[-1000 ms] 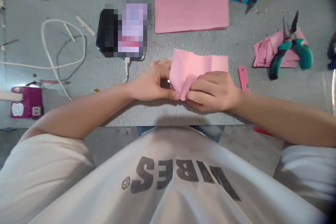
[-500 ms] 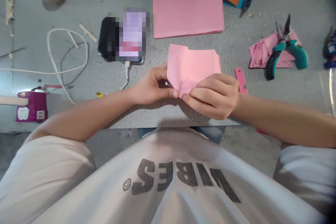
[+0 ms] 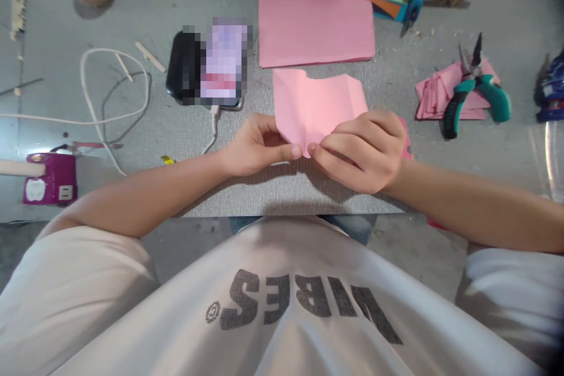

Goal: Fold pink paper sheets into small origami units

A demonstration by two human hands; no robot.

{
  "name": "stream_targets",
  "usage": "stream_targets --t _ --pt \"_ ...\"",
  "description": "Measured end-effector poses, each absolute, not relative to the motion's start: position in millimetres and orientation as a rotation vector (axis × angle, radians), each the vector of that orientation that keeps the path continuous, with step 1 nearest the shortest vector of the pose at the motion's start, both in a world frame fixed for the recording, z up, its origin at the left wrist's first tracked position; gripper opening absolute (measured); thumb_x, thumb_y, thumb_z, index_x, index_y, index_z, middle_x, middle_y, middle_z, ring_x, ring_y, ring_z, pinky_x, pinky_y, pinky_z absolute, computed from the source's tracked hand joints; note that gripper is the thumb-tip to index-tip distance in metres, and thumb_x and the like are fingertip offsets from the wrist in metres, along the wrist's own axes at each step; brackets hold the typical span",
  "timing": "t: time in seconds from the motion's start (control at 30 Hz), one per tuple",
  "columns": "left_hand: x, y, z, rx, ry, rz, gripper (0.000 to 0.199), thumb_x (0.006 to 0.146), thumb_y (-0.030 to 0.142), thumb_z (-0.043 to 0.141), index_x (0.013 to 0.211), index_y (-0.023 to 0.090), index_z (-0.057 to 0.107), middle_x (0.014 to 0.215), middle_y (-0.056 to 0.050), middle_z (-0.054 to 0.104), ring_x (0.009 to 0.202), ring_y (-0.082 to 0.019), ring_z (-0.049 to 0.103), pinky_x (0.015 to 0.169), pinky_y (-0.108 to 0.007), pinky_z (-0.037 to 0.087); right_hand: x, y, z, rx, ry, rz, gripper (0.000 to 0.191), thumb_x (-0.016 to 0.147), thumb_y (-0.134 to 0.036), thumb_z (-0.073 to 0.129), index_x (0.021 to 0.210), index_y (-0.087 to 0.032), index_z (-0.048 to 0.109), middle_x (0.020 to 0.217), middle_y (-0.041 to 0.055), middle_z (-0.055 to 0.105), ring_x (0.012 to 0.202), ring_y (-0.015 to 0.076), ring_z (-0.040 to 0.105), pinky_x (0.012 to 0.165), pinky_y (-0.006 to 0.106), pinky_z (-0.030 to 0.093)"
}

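Note:
A small creased piece of pink paper [image 3: 324,100] is held up over the front of the table, its far edge wavy and raised. My left hand [image 3: 259,144] pinches its near left corner, thumb on top and the other fingers partly hidden behind the paper. At the near edge, just to the right of that thumb, my right hand [image 3: 363,150] grips the same paper with curled fingers. The two hands nearly touch at the near edge. Part of a bright pink notched tool [image 3: 406,141] shows behind my right hand.
Large pink sheets [image 3: 315,17] lie beyond the paper. To the right, teal-handled pliers [image 3: 473,85] rest on pink pieces [image 3: 434,94]. A phone [image 3: 224,61], black case [image 3: 181,64], white cable [image 3: 88,94] and purple block [image 3: 55,179] are at left. The table's near edge [image 3: 211,213] borders my shirt.
The paper has shifted slightly left and its right part bends up more. My right hand has moved up a little and now covers more of the bright pink tool.

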State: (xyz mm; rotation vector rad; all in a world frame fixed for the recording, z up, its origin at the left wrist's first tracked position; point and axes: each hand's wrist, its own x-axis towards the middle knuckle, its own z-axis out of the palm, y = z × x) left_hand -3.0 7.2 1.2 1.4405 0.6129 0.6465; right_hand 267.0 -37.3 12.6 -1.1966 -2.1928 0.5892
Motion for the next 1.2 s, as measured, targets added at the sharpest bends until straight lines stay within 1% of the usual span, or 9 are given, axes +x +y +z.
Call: stream_targets --t 0.17,0.37,0.43,0.6,0.73,0.83,1.0,1.1,1.2 --pt "2.9 -0.5 0.2 1.402 0.594 0.703 0.05 0.084 0.072 0.103 0.103 0.028 0.088 0.103 -0.005 0.088 0.099 -0.026 0.083 0.094 -0.047 0.067 265.3 -39.6 18.8 -1.239 -2.18 0.669 0.026 0.098 -0.062 0.087 0.098 -0.037 0.079 0.088 0.0031 0.074 0.098 0.032 0.075 0.093 0.059 0.054" --pt "9.3 -13.1 -4.6 1.451 0.634 0.781 0.055 0.089 0.083 0.094 0.102 0.03 0.084 0.106 -0.004 0.088 0.113 -0.028 0.083 0.102 -0.049 0.066 268.9 -39.4 23.1 -1.28 -2.169 0.709 0.027 0.1 -0.065 0.085 0.101 -0.038 0.08 0.091 0.0014 0.077 0.099 0.0319 0.079 0.097 0.059 0.051" --pt "11.0 -16.0 -8.0 1.449 0.612 0.876 0.052 0.087 0.076 0.099 0.104 0.029 0.084 0.105 -0.003 0.087 0.111 -0.027 0.083 0.103 -0.048 0.066 272.2 -39.0 20.5 -1.223 -2.228 0.624 0.023 0.103 -0.062 0.083 0.103 -0.039 0.081 0.091 0.0002 0.078 0.098 0.0301 0.079 0.093 0.056 0.051" --pt "11.8 -14.4 -16.7 1.49 0.513 1.103 0.034 0.084 0.044 0.11 0.094 0.023 0.087 0.101 -0.004 0.08 0.103 -0.022 0.08 0.101 -0.042 0.068 274.8 -41.6 2.5 -0.905 -2.31 0.159 0.008 0.112 -0.044 0.076 0.11 -0.038 0.081 0.092 -0.0042 0.078 0.093 0.0226 0.076 0.087 0.049 0.048" --pt "11.1 -12.4 -20.6 1.541 0.525 1.162 0.039 0.081 0.046 0.113 0.091 0.019 0.086 0.106 -0.007 0.076 0.111 -0.026 0.078 0.102 -0.044 0.069 264.7 -43.4 -2.9 -0.721 -2.213 -0.361 0.003 0.112 -0.033 0.075 0.109 -0.033 0.077 0.09 -0.0074 0.077 0.088 0.0165 0.074 0.085 0.044 0.048" --pt "12.2 -13.4 -21.4 1.548 0.526 1.182 0.042 0.081 0.051 0.112 0.091 0.02 0.085 0.103 -0.006 0.076 0.109 -0.026 0.078 0.1 -0.046 0.07 255.5 -40.0 2.9 -0.576 -2.085 -0.626 0.011 0.108 -0.029 0.08 0.1 -0.031 0.074 0.084 -0.0091 0.076 0.08 0.0135 0.073 0.078 0.041 0.049" --pt "13.6 -16.1 -18.5 1.565 0.533 1.193 0.043 0.082 0.055 0.11 0.091 0.021 0.084 0.093 -0.005 0.08 0.101 -0.025 0.082 0.098 -0.044 0.071 251.8 -34.6 11.6 -0.506 -2.075 -0.589 0.013 0.106 -0.021 0.078 0.103 -0.033 0.073 0.093 -0.0085 0.079 0.079 0.0129 0.075 0.078 0.04 0.05" --pt "13.9 -17.6 -16.4 1.559 0.491 1.156 0.037 0.091 0.052 0.105 0.104 0.023 0.087 0.098 -0.005 0.086 0.098 -0.023 0.085 0.095 -0.042 0.074 257.1 -34.5 9.6 -0.459 -2.049 -0.537 0.015 0.104 -0.017 0.077 0.108 -0.032 0.076 0.101 -0.0055 0.081 0.085 0.0135 0.076 0.08 0.039 0.051" --pt "14.4 -18.8 -15.1 1.531 0.464 1.166 0.032 0.097 0.048 0.1 0.116 0.025 0.087 0.106 -0.005 0.09 0.101 -0.023 0.088 0.096 -0.041 0.076 264.3 -36.3 1.7 -0.534 -2.1 -0.525 0.018 0.106 -0.024 0.077 0.12 -0.036 0.078 0.102 -0.0059 0.083 0.088 0.0161 0.077 0.085 0.042 0.052"
